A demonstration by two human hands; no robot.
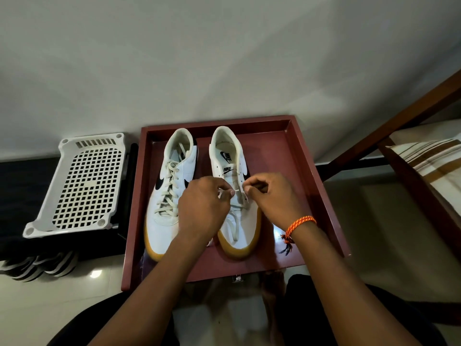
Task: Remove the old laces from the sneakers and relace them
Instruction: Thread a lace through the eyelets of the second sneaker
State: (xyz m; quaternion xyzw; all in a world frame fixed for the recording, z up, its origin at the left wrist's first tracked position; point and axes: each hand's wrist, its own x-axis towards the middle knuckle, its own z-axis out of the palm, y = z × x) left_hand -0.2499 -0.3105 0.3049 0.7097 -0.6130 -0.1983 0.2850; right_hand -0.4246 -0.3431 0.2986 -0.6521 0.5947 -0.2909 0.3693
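We had the two sneakers side by side in a red tray [311, 171], toes toward us, and the work was on the right sneaker [230, 171]. Our left hand [203, 206] was curled, thumb and forefinger pinching the lace [233, 222] near its end; our right hand [270, 196] was curled the same way on the other side of the tongue, its fingertips pinched at the eyelet row, on what looked like the lace tip, though we could not tell for certain. Between the two grips a short white span of lace ran crosswise over the tongue. The sneaker's long axis ran straight away from us, so the eyelets yet to fill lay beyond both grips, toward the heel, while the slack lace looped nearer us over the toe. The upper eyelets looked bare, so we judged the relacing barely begun at the lowest rows. The next eyelet lay just beyond the right grip and closer to it than to the left, so the right hand seemed better placed to thread, with the left keeping tension. The left sneaker [172, 186] lay just outside the left grip, fully laced. A white rack [82, 186] lay well beyond it, off the tray.
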